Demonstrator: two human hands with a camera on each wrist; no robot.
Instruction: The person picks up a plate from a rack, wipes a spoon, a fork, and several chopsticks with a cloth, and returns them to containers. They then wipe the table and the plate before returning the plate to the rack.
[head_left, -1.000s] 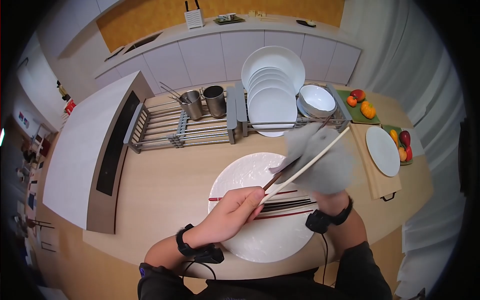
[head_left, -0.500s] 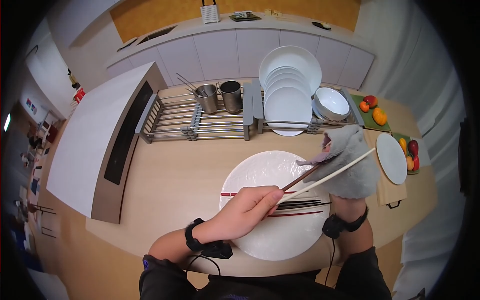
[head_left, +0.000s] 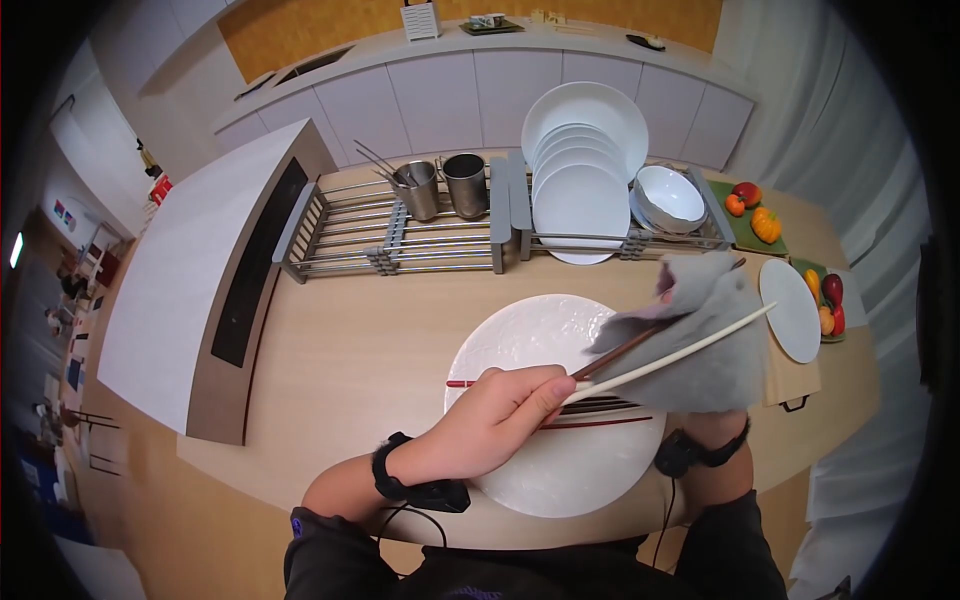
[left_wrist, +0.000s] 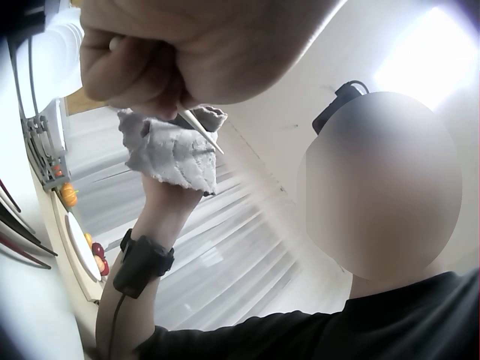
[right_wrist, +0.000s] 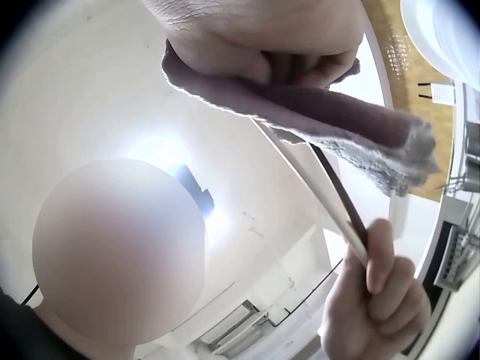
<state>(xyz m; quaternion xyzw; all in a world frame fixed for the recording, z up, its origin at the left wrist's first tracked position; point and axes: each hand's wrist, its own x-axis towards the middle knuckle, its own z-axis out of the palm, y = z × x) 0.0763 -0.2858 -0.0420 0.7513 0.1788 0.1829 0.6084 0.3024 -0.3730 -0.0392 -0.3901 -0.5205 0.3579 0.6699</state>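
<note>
My left hand (head_left: 490, 425) grips two chopsticks, a brown chopstick (head_left: 622, 349) and a cream chopstick (head_left: 735, 324), above a large white plate (head_left: 560, 480). A grey cloth (head_left: 715, 375) hangs from my right hand (right_wrist: 277, 37), whose fingers curl into it and are mostly hidden by it in the head view. The brown chopstick runs into the cloth's folds; the cream one crosses in front, its tip free at the right. More chopsticks, red and dark, lie on the plate, among them a red chopstick (head_left: 600, 423).
Behind the plate stands a metal dish rack (head_left: 345, 240) with steel cups (head_left: 465, 185), white plates (head_left: 580, 215) and bowls (head_left: 672, 200). To the right are a white oval plate (head_left: 790, 310) on a wooden board and green mats with toy-like produce (head_left: 766, 225). A white panelled box (head_left: 200, 280) stands left.
The head view has shifted, so the scene sits further right. My right hand with the cloth has moved outward along the brown chopstick, away from my left hand, which keeps its grip.
</note>
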